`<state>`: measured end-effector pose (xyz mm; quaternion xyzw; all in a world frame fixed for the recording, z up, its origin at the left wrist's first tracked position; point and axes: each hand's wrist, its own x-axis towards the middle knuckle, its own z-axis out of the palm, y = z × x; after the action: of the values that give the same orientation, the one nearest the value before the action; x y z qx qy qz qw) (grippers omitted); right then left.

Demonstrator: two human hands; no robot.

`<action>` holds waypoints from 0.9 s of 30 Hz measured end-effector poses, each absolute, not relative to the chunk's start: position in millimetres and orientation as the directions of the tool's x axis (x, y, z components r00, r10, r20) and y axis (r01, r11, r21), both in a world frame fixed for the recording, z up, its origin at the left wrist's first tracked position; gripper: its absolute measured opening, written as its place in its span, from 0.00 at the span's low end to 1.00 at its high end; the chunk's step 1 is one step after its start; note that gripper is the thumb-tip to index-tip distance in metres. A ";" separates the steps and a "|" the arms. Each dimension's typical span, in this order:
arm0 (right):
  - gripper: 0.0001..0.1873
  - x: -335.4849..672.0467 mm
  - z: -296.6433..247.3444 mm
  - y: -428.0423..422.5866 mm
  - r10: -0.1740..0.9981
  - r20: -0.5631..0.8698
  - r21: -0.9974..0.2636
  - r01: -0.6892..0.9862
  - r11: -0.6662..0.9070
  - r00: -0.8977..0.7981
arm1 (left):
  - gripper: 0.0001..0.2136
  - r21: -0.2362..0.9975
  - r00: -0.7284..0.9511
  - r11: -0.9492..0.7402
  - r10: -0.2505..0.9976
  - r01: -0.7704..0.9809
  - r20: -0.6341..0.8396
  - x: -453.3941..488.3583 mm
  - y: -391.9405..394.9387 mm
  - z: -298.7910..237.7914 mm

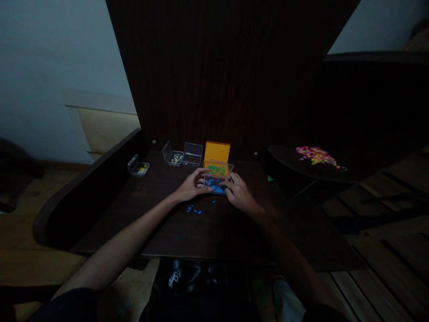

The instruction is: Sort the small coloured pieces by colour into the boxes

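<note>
My left hand (pixel 191 185) grips the left end of a clear plastic box, its thumb along the near edge. Small blue pieces (pixel 217 188) lie inside that box. My right hand (pixel 238 192) is at the box's right end, fingers bent and closed over its inside; whatever is between the fingertips is hidden. Several loose blue pieces (pixel 194 210) are scattered on the dark table just in front. Right behind the box, green pieces (pixel 216 170) fill another clear box standing against an open orange case (pixel 217 150).
Farther left stand open clear boxes with white pieces (pixel 176 158), dark brown pieces (pixel 192 160) and yellow pieces (pixel 142 168). A multicoloured pile (pixel 317 155) lies on a side shelf (pixel 284 156) at right. A tall dark panel (pixel 214 67) rises behind the table (pixel 161 232).
</note>
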<state>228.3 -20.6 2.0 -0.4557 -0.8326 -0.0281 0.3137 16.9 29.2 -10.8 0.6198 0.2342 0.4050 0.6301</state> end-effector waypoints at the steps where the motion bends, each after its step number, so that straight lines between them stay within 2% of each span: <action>1: 0.16 228.5 1.8 -20.5 0.745 0.541 -0.234 0.781 0.580 -0.391 | 0.32 0.971 0.563 -0.097 0.800 -0.218 0.207 16.9 29.0 -10.4; 21: 0.20 224.9 -0.7 -20.6 0.749 0.506 -0.266 0.749 0.607 -0.428 | 0.32 0.972 0.568 -0.082 0.799 -0.222 0.197 18.2 27.6 -12.7; 27: 0.23 224.3 -3.9 -19.8 0.760 0.490 -0.237 0.773 0.588 -0.427 | 0.33 0.974 0.595 -0.086 0.780 -0.209 0.196 19.6 25.1 -12.5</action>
<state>224.3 -19.8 -3.9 -0.4539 -0.8446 -0.0119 0.2837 19.6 25.1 -12.5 0.6265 0.2279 0.3883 0.6363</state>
